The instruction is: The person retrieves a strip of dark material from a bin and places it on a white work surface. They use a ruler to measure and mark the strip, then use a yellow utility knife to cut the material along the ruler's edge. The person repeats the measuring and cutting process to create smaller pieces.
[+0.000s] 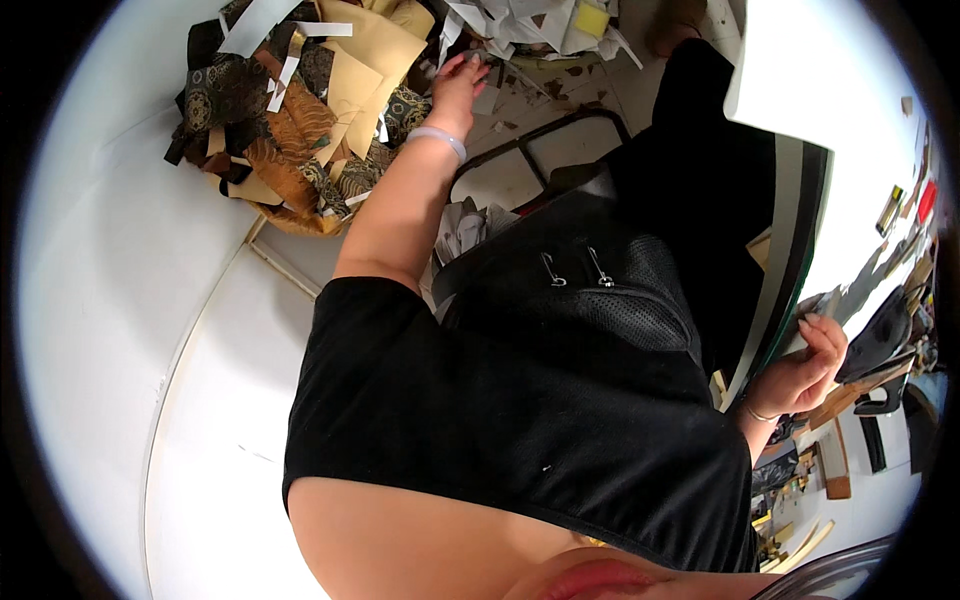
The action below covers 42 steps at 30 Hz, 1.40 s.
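Note:
My left hand reaches forward and down beside a heap of fabric and paper scraps, with its fingers apart and nothing visible held in them. A pale bracelet circles that wrist. The heap mixes dark patterned cloth, brown pieces, tan sheets and white strips. To the right, my right hand rests at the edge of a white tabletop, its fingers curled together. A dark grey piece lies on the table by its fingertips; whether the fingers hold anything is hidden.
Crumpled white paper with a yellow piece lies ahead on the littered floor. A black metal frame stands near my legs. At left is a white wall. Tools and dark pieces crowd the table's right side.

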Each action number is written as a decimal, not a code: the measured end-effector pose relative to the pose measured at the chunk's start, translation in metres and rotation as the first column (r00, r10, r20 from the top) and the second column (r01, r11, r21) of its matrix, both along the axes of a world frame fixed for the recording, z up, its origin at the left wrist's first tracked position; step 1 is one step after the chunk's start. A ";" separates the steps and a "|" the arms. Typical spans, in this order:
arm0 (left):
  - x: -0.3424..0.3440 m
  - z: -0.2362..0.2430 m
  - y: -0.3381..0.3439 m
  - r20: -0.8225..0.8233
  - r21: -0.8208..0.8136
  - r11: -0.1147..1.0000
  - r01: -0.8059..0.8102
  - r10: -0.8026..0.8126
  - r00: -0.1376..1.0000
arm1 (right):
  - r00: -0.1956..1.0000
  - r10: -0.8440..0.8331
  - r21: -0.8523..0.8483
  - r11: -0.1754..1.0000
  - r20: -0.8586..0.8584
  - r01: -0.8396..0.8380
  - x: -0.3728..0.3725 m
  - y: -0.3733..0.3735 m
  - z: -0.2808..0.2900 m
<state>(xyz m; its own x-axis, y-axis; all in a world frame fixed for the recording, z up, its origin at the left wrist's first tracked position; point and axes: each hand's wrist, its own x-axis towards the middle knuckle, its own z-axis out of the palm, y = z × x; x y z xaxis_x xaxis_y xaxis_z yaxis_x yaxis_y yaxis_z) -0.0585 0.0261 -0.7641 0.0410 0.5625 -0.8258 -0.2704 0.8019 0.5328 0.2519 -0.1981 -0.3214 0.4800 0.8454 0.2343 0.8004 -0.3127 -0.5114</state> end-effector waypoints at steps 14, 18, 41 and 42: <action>-0.047 0.088 -0.051 -0.012 -0.040 0.999 -0.012 0.012 1.000 | 0.999 0.052 0.007 0.999 -0.006 -0.052 -0.007 0.008 0.002; -0.068 0.107 -0.062 -0.038 0.022 0.992 0.122 -0.122 0.992 | 0.997 0.072 0.031 0.997 -0.034 -0.070 -0.006 0.009 0.002; -0.100 0.146 -0.094 -0.002 -0.009 0.763 0.646 -0.646 0.763 | 0.984 0.175 0.029 0.984 -0.035 -0.174 -0.002 0.009 0.009; -0.102 0.143 -0.096 0.000 0.001 0.745 0.667 -0.667 0.745 | 0.984 0.176 0.026 0.984 -0.036 -0.175 -0.002 0.011 0.010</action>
